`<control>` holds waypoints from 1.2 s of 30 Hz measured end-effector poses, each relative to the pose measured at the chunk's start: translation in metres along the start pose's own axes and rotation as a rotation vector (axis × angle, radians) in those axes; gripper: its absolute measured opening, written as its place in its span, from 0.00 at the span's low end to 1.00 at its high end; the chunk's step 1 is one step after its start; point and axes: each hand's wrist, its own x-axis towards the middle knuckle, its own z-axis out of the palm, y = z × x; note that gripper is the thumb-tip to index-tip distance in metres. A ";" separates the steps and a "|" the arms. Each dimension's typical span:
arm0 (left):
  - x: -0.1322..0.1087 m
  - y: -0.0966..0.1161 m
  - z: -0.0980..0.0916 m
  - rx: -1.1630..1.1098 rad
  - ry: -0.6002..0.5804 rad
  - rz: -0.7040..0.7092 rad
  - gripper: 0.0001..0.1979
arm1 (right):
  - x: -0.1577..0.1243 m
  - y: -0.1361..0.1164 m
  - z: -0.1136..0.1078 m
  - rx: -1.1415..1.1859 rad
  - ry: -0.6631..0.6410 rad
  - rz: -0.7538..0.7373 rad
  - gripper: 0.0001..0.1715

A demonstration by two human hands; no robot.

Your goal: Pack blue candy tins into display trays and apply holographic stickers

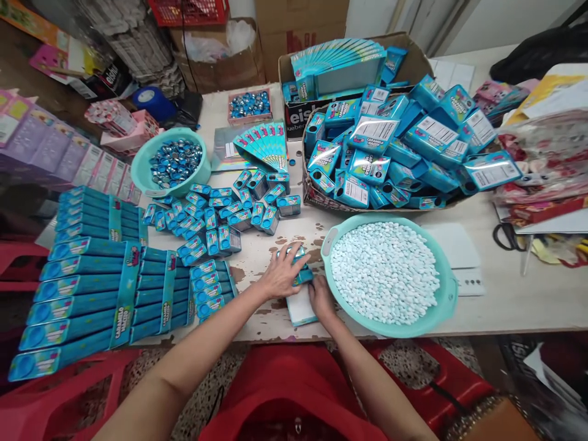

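My left hand (282,272) lies over a small blue candy box (301,264) near the table's front edge, fingers curled around its top. My right hand (321,298) grips the same box from below, resting on a flat white and blue card (301,309). Just to the right stands a teal basin (448,294) filled with small white candies (383,269). Several open little blue boxes (229,211) lie scattered on the table beyond my left hand.
Stacks of long blue packs (92,288) fill the left side. A teal bowl of blue-wrapped pieces (172,162) sits at back left. A cardboard tray (316,196) heaped with blue boxes stands at the back right. Scissors (505,236) lie at the right.
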 end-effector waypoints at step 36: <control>0.059 -0.068 -0.014 0.223 0.344 -0.560 0.32 | 0.024 -0.009 0.024 0.015 0.038 -0.060 0.42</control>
